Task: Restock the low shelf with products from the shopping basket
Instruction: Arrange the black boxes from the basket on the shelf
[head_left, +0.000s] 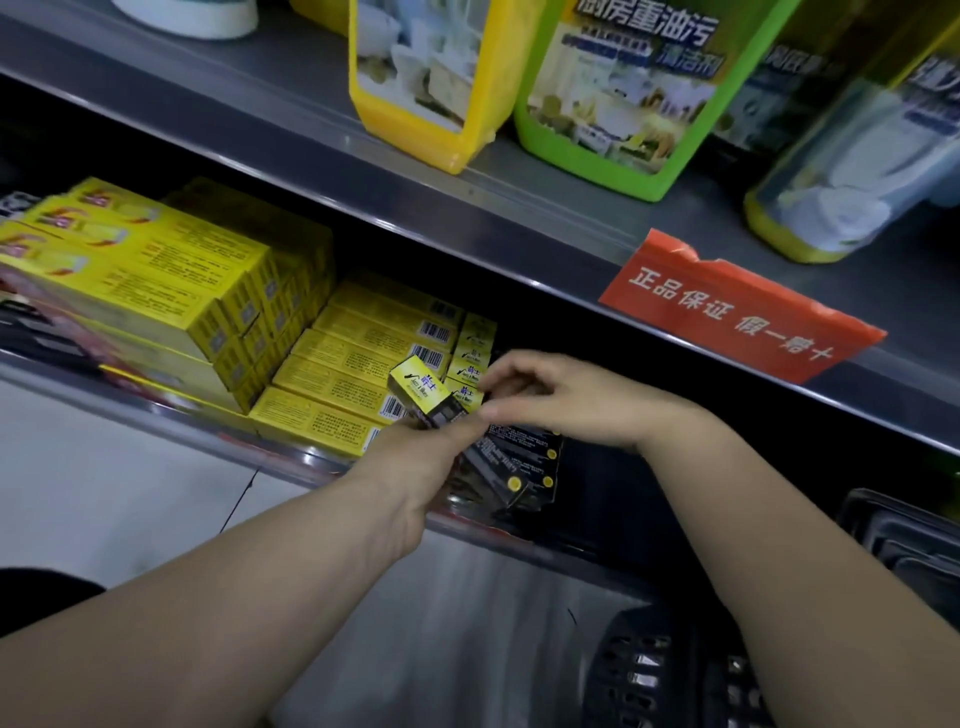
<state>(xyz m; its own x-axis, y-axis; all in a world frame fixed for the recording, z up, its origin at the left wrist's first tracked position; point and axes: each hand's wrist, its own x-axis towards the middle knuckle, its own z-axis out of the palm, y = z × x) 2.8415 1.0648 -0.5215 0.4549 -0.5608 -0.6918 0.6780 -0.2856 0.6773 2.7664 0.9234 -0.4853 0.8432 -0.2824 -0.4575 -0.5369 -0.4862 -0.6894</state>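
Shelf (291, 460) holds boxes (337, 387); left hand (415, 457) grips box (421, 389), seemingly.

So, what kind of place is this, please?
Most likely a shop aisle: metal shelves stacked with identical yellow boxes, a red sign on the shelf edge, and a black shopping basket below.

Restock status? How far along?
Done: yellow boxes sit stacked and in rows on the low shelf. In hand: the left hand grips a bundle of black boxes at the shelf's front edge, and the right hand pinches them too. Left: seating that bundle. The basket contents aren't visible, so remaining stock is unknown.
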